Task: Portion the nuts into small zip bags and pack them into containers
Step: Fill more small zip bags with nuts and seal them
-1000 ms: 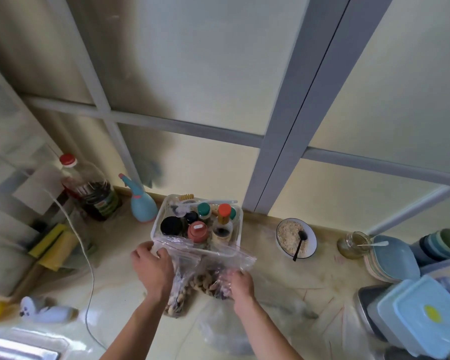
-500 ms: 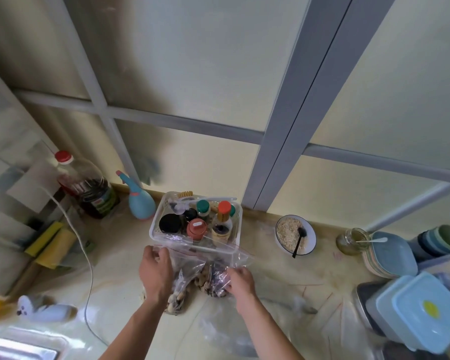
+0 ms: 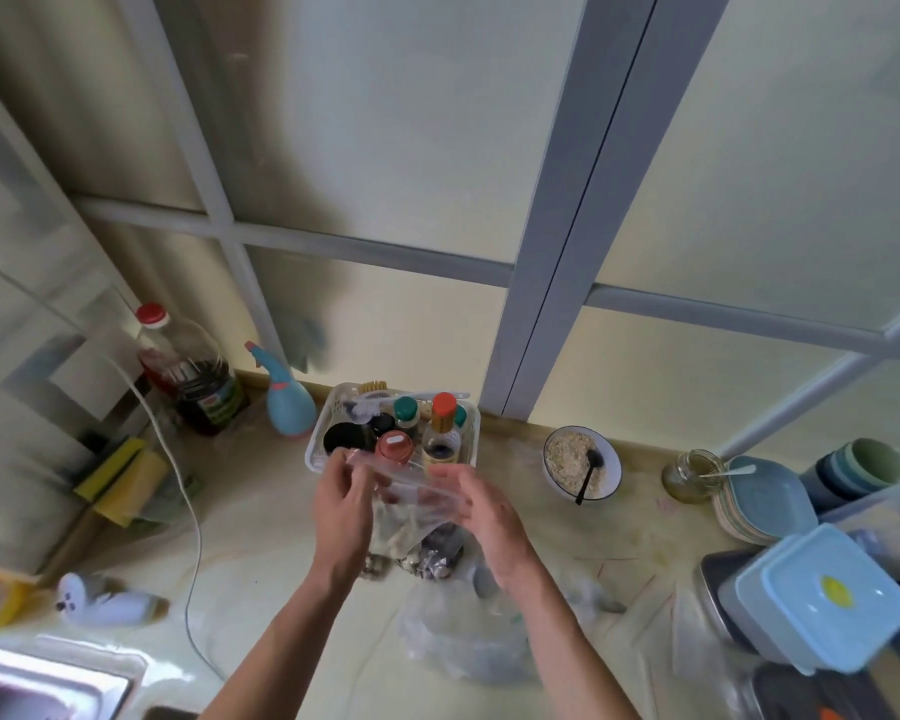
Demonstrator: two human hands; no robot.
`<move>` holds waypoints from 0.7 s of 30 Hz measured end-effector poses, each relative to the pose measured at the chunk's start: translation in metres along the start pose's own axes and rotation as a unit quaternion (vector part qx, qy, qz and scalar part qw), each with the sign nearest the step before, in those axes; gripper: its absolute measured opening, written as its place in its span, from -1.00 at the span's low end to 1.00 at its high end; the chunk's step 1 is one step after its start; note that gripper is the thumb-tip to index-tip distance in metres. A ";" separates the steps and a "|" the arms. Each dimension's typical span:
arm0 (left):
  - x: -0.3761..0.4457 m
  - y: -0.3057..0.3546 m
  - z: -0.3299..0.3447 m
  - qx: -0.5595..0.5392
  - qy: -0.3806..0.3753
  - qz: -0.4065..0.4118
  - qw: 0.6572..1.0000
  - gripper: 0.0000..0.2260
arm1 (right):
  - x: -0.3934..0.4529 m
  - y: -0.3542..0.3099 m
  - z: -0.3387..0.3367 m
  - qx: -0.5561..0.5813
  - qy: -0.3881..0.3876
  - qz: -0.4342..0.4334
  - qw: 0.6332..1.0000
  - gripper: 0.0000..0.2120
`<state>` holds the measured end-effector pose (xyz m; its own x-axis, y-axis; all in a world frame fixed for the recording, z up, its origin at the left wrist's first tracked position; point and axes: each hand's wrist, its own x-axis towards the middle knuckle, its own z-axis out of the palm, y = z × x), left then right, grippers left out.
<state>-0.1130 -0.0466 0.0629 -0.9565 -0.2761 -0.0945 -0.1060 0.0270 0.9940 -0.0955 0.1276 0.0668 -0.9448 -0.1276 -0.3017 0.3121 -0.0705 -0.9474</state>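
Left hand (image 3: 341, 504): pinched left end of zip bag (image 3: 411, 498) top edge | Right hand (image 3: 481, 511): pinched right end, hands apart | Zip bag: held above counter (image 3: 261, 532), nuts (image 3: 401, 537) in lower part | Far: white basket (image 3: 317, 444) of bottles | Right: bowl (image 3: 613, 467) with spoon, blue containers (image 3: 822, 595)

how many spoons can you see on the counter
2. A black spoon stands in the bowl of oats; a white spoon lies across the glass jar to its right. Others may be hidden among the stacked dishes.
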 end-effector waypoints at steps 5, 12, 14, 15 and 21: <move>-0.007 0.022 0.014 -0.049 -0.115 0.031 0.992 -0.90 | -0.011 -0.016 -0.019 -0.218 0.075 -0.060 0.971 -0.93; -0.019 0.028 0.018 -0.080 -0.179 0.028 0.980 -0.86 | -0.032 -0.028 -0.056 -0.202 0.072 -0.097 0.972 -0.91; -0.022 0.025 0.018 -0.061 -0.182 0.025 0.981 -0.84 | -0.037 -0.027 -0.059 -0.214 0.080 -0.091 0.969 -0.90; -0.023 0.023 0.019 -0.061 -0.184 0.022 0.981 -0.86 | -0.039 -0.026 -0.061 -0.222 0.088 -0.086 0.967 -0.90; -0.037 0.016 0.025 -0.070 -0.197 0.010 0.978 -0.90 | -0.050 -0.015 -0.070 -0.242 0.136 -0.057 0.959 -0.90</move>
<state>-0.0858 -0.0122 0.0814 -0.9914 0.1163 -0.0604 -0.0734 -0.1111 0.9911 -0.0596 0.2040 0.0884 -0.9817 0.1219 -0.1464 0.1840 0.4074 -0.8945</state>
